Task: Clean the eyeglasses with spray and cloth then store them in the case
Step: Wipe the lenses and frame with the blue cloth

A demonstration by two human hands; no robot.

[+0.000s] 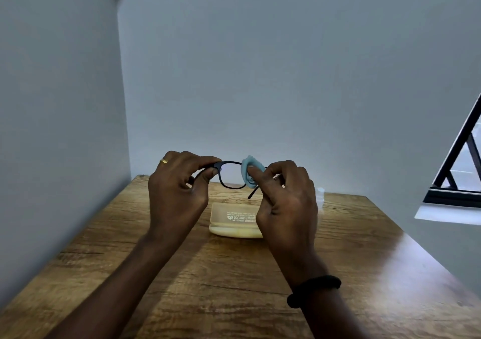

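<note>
Nearest the camera, two bare forearms reach forward over the wooden desk (pixel 364 273). The right wrist wears a black band (pixel 313 290). Light glares off the desk's right side.

Farther in, a pale yellow case (pixel 234 222) lies flat on the desk, closed, with white print on its top reading upside down from here. The right hand hides its right end.

Above the case, both hands hold the glasses (pixel 230 174) in the air, clear of the desk. The left hand (pixel 179 190), with a gold ring (pixel 164 161) on one finger, has its grip pinched on the left corner of the black frame, thumb below and fingers on top. The left lens is bare and see-through. The right hand (pixel 286 198) has its grip closed on a bunched light blue cloth (pixel 251 170), pressing it against the right lens, with the forefinger laid across the cloth. The cloth covers that lens. One temple arm of the glasses hangs down below the cloth, its tip above the case.

Behind the right hand, a small clear bottle (pixel 320 195) stands on the desk near its far right edge, mostly hidden by the hand.

Beyond the desk are plain grey-blue walls (pixel 260 65) meeting at a corner on the left. At far right, a dark-framed window (pixel 458 167) shows.
</note>
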